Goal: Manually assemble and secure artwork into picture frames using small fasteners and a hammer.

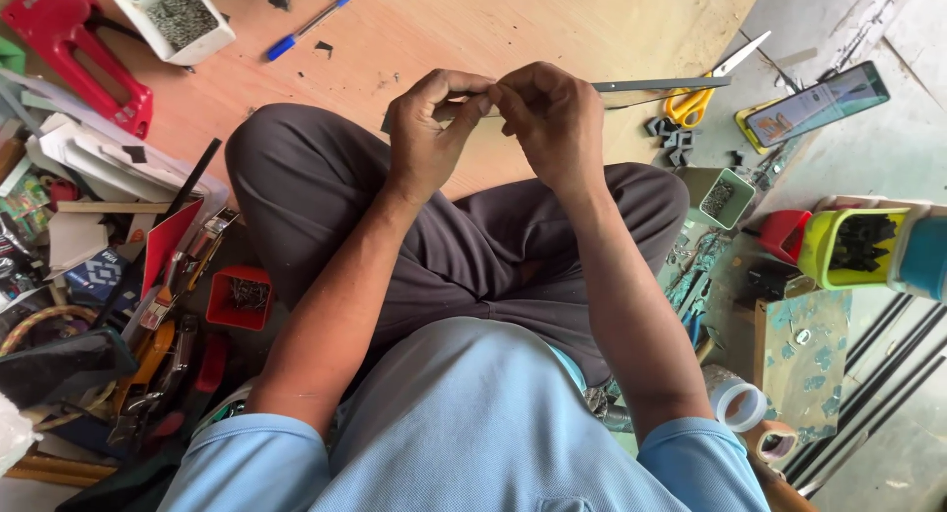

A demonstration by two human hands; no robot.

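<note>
My left hand [431, 127] and my right hand [552, 117] meet above my crossed legs, fingertips pinched together on a small dark piece [472, 102] that is mostly hidden by the fingers. A thin wire or strip seems to run between the fingertips. Just behind my right hand a long grey metal strip [659, 84] lies on the wooden board [473, 29].
Yellow-handled scissors [702, 96], a phone [815, 103] and small dark parts [671, 137] lie to the right. A red staple gun [74, 48], a white tub of staples [178, 17] and a blue pen [311, 25] sit at the upper left. Tools clutter the left; tape rolls [738, 405] and a yellow-green container [853, 246] stand right.
</note>
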